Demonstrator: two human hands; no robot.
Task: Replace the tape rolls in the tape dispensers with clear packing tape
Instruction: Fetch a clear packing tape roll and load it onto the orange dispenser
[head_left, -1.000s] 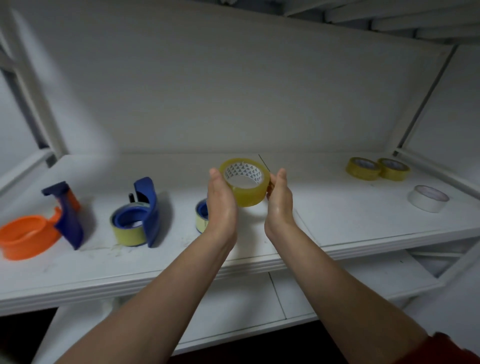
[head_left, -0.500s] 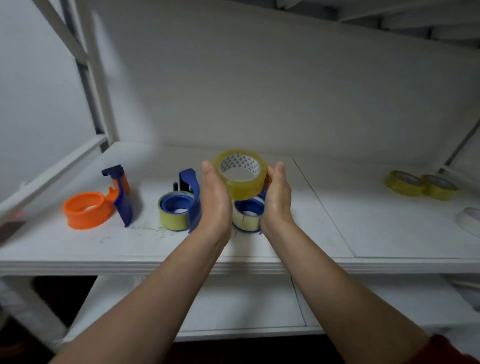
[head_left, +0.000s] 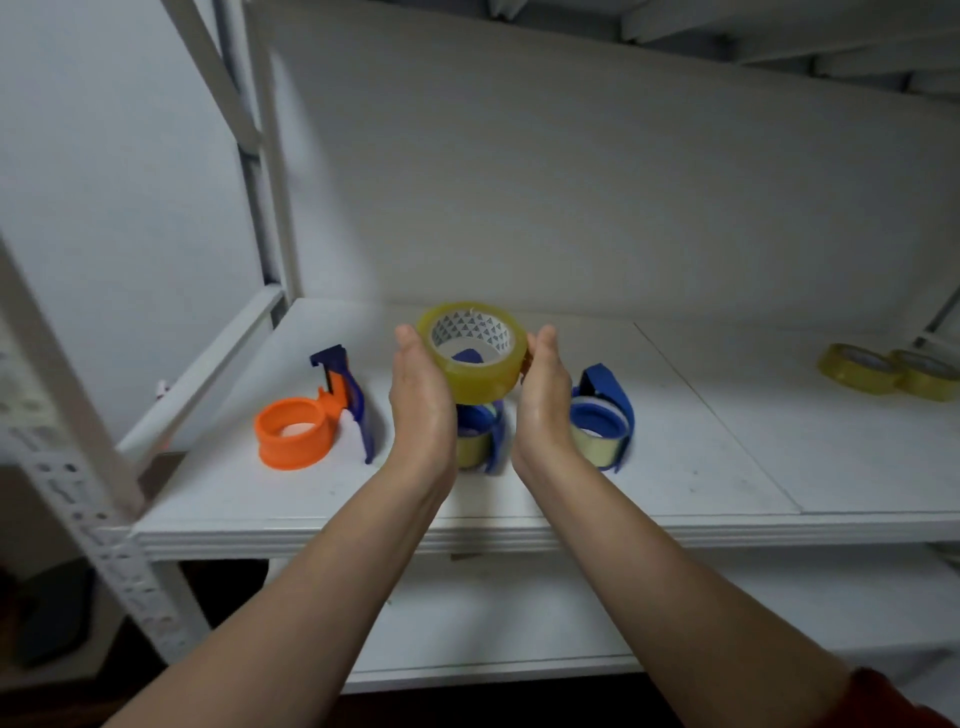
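1. Clasped between both hands, the roll (head_left: 475, 366) hangs in mid-air. The left hand (head_left: 421, 410) is on one flank and the right hand (head_left: 545, 400) on the other. The thumbs lie up along its sides; the fingers behind it are hidden from me.
2. It lies flat with its core open upward, above the shelf (head_left: 727, 467). It is directly over the middle dispenser (head_left: 485, 434) and, as far as I can tell, clear of it.
3. It looks light and stiff, with a thick wound band on a card core, so a firm squeeze should not deform it. The glossy outer face is probably slick, and any loose end will cling to skin. The rims or the core seem the safer holds.
4. The right dispenser (head_left: 605, 421) sits just beside the right wrist and carries a pale roll. The orange dispenser (head_left: 296, 434) stands apart to the left.
5. Two spare rolls (head_left: 857, 369) rest side by side at the far right, well apart from the hands.
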